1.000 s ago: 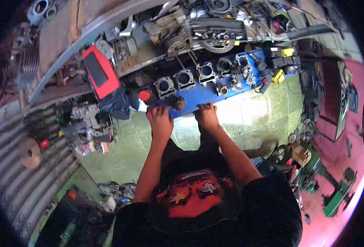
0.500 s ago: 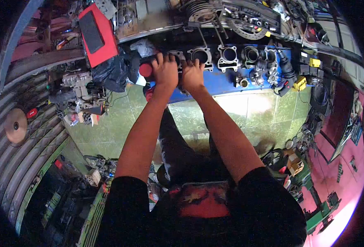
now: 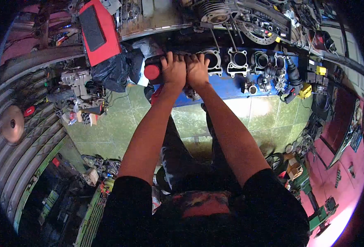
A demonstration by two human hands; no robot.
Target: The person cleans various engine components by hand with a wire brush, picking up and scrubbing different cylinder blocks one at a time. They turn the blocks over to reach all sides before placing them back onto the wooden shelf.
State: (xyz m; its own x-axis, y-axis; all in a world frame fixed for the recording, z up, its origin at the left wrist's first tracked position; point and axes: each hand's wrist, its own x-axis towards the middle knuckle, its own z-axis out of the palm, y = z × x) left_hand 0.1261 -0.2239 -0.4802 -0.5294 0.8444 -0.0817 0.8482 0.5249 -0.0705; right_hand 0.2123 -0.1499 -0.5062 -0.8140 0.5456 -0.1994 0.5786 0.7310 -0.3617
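My left hand and my right hand are side by side at the left part of a blue bench top. Both have their fingers bent over a dark part whose shape is mostly hidden beneath them. Left of my left hand is a round red cap or disc on something dark. To the right of my right hand lie metal cylinder blocks, one close by and another beyond it. A small metal part shows below my right hand.
A red case with a dark slab lies at the upper left, above black plastic bags. A brake disc and a finned cylinder are behind the bench top. A power tool rests at its right end.
Both hands appear slightly farther right, and the bench items have shifted right in view too. My hands stay side by side with fingers bent.
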